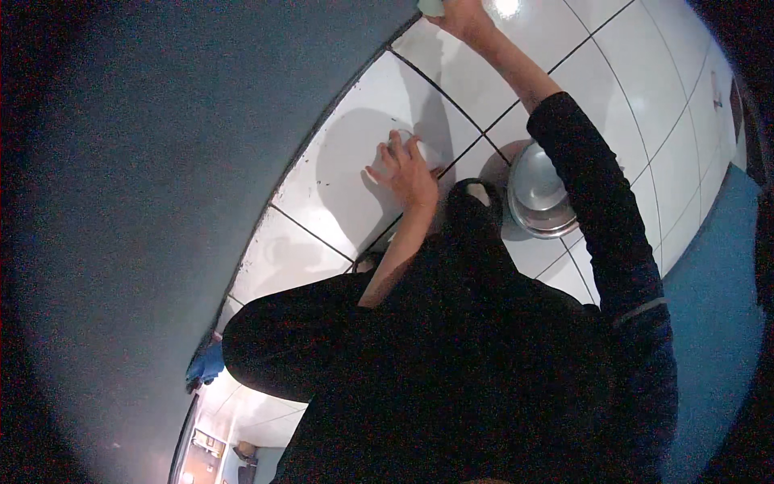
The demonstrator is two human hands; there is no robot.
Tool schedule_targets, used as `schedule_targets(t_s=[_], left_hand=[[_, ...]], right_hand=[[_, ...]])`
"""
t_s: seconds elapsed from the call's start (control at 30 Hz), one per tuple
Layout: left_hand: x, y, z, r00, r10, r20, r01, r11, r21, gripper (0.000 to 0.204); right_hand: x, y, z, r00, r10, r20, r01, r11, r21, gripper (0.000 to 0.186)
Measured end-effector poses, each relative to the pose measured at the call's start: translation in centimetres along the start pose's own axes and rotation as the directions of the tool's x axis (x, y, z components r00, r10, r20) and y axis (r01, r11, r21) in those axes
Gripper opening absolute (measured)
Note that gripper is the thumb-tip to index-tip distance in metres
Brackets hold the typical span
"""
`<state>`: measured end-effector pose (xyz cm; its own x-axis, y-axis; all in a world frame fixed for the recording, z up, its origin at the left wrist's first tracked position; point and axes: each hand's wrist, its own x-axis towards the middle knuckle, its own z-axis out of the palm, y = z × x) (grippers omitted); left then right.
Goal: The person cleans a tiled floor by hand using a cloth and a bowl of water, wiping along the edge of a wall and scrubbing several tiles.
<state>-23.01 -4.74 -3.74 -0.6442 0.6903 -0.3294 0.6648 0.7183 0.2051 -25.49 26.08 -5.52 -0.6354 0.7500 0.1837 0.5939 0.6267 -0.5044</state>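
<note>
My left hand (403,169) has its fingers spread and bent on or just above the white tiled floor (330,161); whether anything small lies beneath it I cannot tell. My right hand (459,18) reaches to the top of the view, closed on a pale green item (430,7), possibly a cloth or sponge, partly cut off beside the grey-blue wall's foot. Beside my right forearm sits a round steel bowl (534,194), partly hidden by the dark sleeve. My shod foot (476,198) is between that bowl and my left hand.
The grey-blue wall (145,185) runs along the left, with a dark line where it meets the tiles. A blue bundle (205,363) lies by it at lower left. A lighter blue surface (705,266) is at the right. A lit area with furniture (201,452) shows at bottom left.
</note>
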Motion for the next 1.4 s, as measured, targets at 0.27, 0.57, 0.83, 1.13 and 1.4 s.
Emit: schedule_targets(t_s=[0.27, 0.57, 0.83, 1.13, 1.4], left_hand=[[0.3, 3.4, 0.6, 0.995, 0.091, -0.047, -0.093, 0.995, -0.030, 0.049], [0.0, 1.2, 0.8, 0.993, 0.074, -0.088, -0.074, 0.997, -0.004, 0.048], [0.0, 1.1, -0.7, 0.997, 0.065, -0.046, -0.067, 0.997, -0.042, 0.043], [0.1, 1.7, 0.3, 0.993, 0.069, -0.093, -0.074, 0.996, -0.045, 0.040], [0.1, 1.5, 0.1, 0.996, 0.072, -0.061, -0.075, 0.997, -0.038, 0.043]], right_hand=[[1.0, 5.6, -1.9, 0.993, -0.104, 0.060, 0.114, 0.970, -0.213, 0.038], [-0.1, 1.1, -0.6, 1.000, 0.011, 0.008, -0.010, 0.996, -0.092, 0.039], [-0.5, 0.1, -1.0, 0.992, -0.029, 0.124, 0.038, 0.997, -0.067, 0.044], [-0.1, -0.7, -2.8, 0.970, 0.172, 0.170, -0.149, 0.979, -0.135, 0.039], [-0.2, 0.9, -2.4, 0.992, 0.091, 0.088, -0.085, 0.994, -0.063, 0.048]])
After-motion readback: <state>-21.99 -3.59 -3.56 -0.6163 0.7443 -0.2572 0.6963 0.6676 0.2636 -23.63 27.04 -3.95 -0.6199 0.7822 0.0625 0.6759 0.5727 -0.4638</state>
